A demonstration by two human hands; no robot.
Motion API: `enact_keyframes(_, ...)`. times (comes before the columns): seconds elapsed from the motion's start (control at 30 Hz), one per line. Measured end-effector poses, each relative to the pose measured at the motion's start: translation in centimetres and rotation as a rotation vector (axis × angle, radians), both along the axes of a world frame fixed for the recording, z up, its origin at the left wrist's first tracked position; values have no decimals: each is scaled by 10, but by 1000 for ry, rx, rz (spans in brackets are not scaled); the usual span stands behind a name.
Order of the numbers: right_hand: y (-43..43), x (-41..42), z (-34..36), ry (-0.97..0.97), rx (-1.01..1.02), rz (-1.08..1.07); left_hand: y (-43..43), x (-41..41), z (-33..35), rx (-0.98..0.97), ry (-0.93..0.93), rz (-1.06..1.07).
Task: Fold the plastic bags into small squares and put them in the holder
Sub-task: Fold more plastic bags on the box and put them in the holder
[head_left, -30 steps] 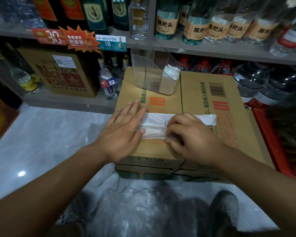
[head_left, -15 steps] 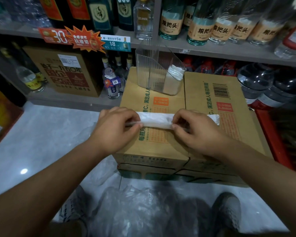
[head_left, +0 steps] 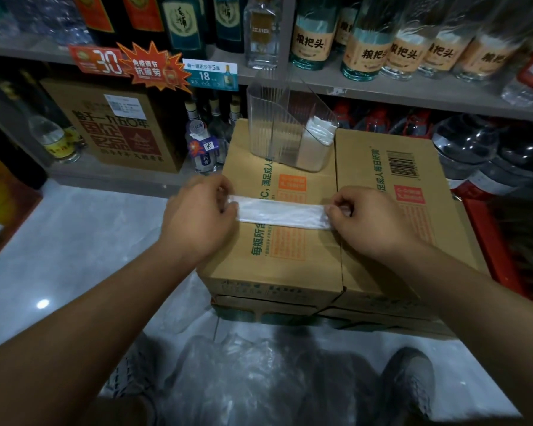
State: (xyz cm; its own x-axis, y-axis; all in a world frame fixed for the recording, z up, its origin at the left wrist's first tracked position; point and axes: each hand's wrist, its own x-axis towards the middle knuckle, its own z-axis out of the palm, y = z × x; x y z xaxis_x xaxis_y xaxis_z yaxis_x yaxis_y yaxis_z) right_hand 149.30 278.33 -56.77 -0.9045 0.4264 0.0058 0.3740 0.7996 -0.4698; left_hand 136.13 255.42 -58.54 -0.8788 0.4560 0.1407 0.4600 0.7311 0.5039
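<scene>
A white plastic bag (head_left: 282, 213), folded into a long narrow strip, lies stretched across the top of a cardboard box (head_left: 293, 262). My left hand (head_left: 200, 215) pinches its left end and my right hand (head_left: 366, 219) pinches its right end. Behind them on the box stands a clear ribbed plastic holder (head_left: 285, 130). Its right compartment holds several folded white bags (head_left: 319, 132). The left compartment looks empty.
A second box (head_left: 394, 179) abuts the first on the right. Shelves of bottles (head_left: 366, 47) rise behind, with large water jugs (head_left: 486, 155) at right. Loose clear plastic bags (head_left: 228, 370) lie on the floor by my shoes (head_left: 410, 379).
The bag went from a wider band pressed flat under my left palm to a narrow strip. Both hands now pinch its ends and have moved apart, pulling it taut.
</scene>
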Motion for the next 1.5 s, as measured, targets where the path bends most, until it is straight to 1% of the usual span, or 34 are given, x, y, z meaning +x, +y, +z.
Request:
enact_keyframes(0.03, -1, -1, 2, -6, 12, 9, 0, 0, -1, 32, 54, -54)
enact_keyframes(0.1, -2, -2, 5, -13, 43, 35, 1, 4, 0, 66, 125, -244)
enact_keyframes(0.17, -4, -3, 9, -33, 102, 72, 4, 9, 1, -28, 108, -429)
enact_keyframes(0.23, -5, -4, 10, -64, 166, 97, 6, 12, -5, -183, 61, -537)
enact_keyframes(0.33, -5, -8, 8, -118, 212, 91, 5, 14, -15, -380, 16, -570)
enact_keyframes(0.37, -6, -9, 8, -119, 248, 76, 4, 14, -17, -407, 19, -571)
enact_keyframes(0.43, -10, -8, 6, -63, 335, 52, 3, 15, -18, -436, 33, -577)
enact_keyframes(0.5, -24, -4, 6, -42, 308, 149, 3, 16, -17, -474, 47, -582)
enact_keyframes(0.53, -32, -2, 5, -82, 268, 243, 3, 17, -17, -491, 52, -582)
enact_keyframes(0.6, -47, 4, -3, -229, 235, 394, 4, 19, -17, -518, 57, -578)
enact_keyframes(0.67, -47, 10, -13, -334, 261, 439, 4, 20, -16, -533, 62, -566)
enact_keyframes(0.77, -31, 16, -18, -357, 303, 405, 2, 22, -17, -523, 65, -542)
enact_keyframes(0.93, -14, 26, -17, -385, 315, 358, -3, 25, -17, -532, 58, -488)
enact_keyframes(1.03, -15, 28, -18, -365, 313, 357, -4, 28, -15, -537, 46, -477)
enact_keyframes(1.13, -15, 27, -16, -304, 257, 344, -8, 32, -14, -529, 27, -492)
enact_keyframes(1.2, -15, 26, -14, -271, 235, 343, -16, 34, -15, -470, -10, -509)
enact_keyframes(1.33, -15, 27, -10, -249, 279, 315, -37, 38, -17, -243, -108, -495)
enact_keyframes(1.4, -21, 28, -5, -179, 297, 302, -46, 37, -18, -158, -125, -488)
enact_keyframes(1.5, -42, 29, 6, -24, 224, 331, -58, 35, -16, -67, -83, -493)
